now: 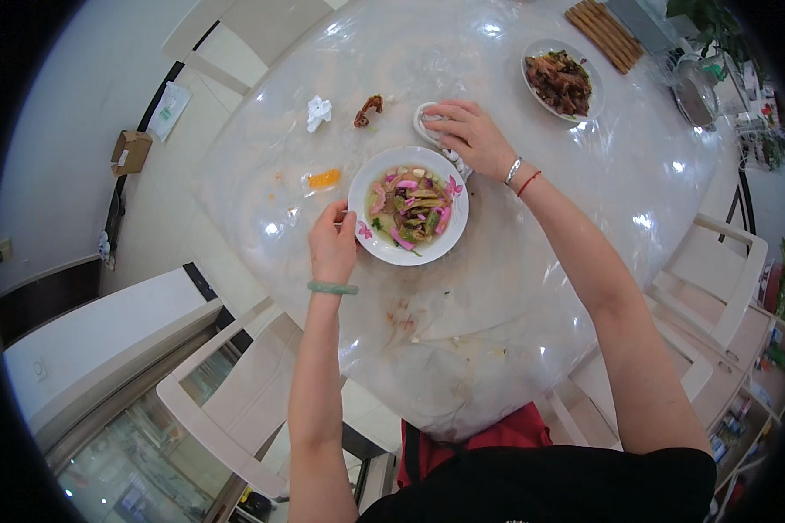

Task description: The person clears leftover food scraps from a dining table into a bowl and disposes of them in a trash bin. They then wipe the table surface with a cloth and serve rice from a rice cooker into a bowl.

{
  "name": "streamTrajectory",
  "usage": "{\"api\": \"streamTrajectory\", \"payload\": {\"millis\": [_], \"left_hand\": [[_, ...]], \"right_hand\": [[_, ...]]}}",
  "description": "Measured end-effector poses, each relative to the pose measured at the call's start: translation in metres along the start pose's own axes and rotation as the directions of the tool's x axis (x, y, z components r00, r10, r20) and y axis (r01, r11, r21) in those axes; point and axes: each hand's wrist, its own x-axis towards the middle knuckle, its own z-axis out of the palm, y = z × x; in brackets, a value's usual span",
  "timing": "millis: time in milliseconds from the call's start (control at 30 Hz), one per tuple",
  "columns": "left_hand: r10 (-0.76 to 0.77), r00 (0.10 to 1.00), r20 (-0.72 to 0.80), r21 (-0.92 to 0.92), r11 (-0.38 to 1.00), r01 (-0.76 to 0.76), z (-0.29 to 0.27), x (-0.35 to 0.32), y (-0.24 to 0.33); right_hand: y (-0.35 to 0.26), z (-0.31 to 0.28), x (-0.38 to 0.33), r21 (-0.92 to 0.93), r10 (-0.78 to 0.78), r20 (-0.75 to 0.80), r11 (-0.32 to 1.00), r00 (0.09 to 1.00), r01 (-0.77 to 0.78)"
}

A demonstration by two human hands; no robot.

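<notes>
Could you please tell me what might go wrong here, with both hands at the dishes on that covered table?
The left hand grips the flowered plate by one rim only; its broth and vegetables could slop out if it tips. The right hand rests on a small white dish close behind, which may knock the plate. The glossy table cover looks slippery.

the right hand (473,135) covers most of a white bowl (427,122) at twelve o'clock of the flowered plate (407,206); the left hand's (332,242) fingertips hide the plate's nine o'clock rim.
</notes>
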Motion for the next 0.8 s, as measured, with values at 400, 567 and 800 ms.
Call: {"api": "streamTrajectory", "payload": {"millis": [400,567,800], "left_hand": [[0.072,0.993,-0.099,-0.078,0.994,-0.080,-0.010,-0.054,-0.034],[0.002,0.993,-0.118,-0.185,0.982,-0.024,-0.026,-0.083,-0.047],[-0.066,0.986,-0.156,-0.224,0.974,0.030,-0.049,-0.107,-0.074]], "right_hand": [[-0.068,0.004,-0.068,0.027,0.103,0.059,0.994,0.993,-0.104],[-0.112,0.003,-0.105,0.072,0.042,0.088,0.996,0.995,-0.048],[-0.144,0.013,-0.147,0.288,0.028,0.203,0.954,0.979,-0.087]]}}
